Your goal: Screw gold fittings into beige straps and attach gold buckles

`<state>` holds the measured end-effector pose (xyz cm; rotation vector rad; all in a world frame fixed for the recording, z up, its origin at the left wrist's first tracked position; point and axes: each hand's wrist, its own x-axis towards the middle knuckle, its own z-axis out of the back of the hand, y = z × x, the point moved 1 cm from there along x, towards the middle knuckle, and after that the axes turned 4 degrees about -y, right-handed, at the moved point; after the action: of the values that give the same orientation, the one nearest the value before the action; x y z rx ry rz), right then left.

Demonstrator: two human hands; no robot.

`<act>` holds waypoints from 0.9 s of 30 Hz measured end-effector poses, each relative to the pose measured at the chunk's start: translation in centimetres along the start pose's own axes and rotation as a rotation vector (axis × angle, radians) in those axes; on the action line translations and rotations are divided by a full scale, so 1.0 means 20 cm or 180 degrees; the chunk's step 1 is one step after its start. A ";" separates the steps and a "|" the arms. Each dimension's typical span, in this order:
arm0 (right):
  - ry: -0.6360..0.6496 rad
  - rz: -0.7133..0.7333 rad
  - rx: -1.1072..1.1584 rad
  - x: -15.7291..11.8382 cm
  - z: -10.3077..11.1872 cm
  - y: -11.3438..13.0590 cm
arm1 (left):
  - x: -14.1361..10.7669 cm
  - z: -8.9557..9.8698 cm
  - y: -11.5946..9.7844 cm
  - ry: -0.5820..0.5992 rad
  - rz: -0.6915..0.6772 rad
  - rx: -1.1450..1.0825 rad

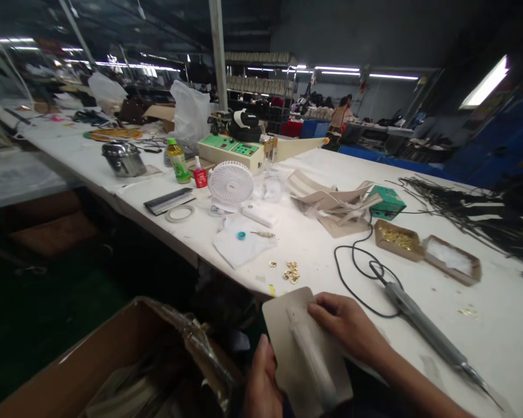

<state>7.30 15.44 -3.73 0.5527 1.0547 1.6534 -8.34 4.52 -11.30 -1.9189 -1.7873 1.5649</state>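
Observation:
A flat beige panel (283, 331) with rounded corners and a paler strip down its middle is held at the table's front edge. My right hand (344, 325) grips its upper right side, thumb on top. Along its lower left edge lies my left hand (262, 383), thumb pointing up, its other fingers mostly hidden. Just beyond the panel is a small pile of gold rings (292, 272). A grey electric screwdriver (427, 325) with a black cord rests to the right.
An open cardboard box (91, 354) stands at lower left. On the white table (305, 244) are a white fan (230, 184), a bottle (178, 161), beige pieces (331, 200), a green box (387, 202) and a tray of gold parts (398, 239). A person (339, 121) stands far back.

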 end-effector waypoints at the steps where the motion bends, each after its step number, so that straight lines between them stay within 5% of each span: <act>1: 0.0138 0.0009 -0.0025 0.01 -0.03 -0.01 | 0.00 0.02 0.01 -0.0029 0.0030 0.0030; 4: 0.0150 0.0020 -0.0026 0.08 -0.05 -0.05 | 0.01 0.03 0.00 -0.0157 -0.0046 0.0252; 9: -0.0929 0.0621 -0.0707 0.28 -0.02 -0.16 | 0.03 0.00 0.03 -0.0152 -0.0211 0.0588; 16: -0.0534 0.0817 -0.1943 0.39 0.00 -0.16 | 0.00 -0.04 0.05 -0.0066 -0.0167 0.0593; 27: -0.0570 0.0585 -0.1884 0.39 0.08 -0.16 | -0.08 -0.11 0.02 0.0046 -0.0163 0.0623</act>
<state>7.54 23.42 -6.84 0.3973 0.3566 1.9258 -6.14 4.28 -9.53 -1.7771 -1.5974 1.6365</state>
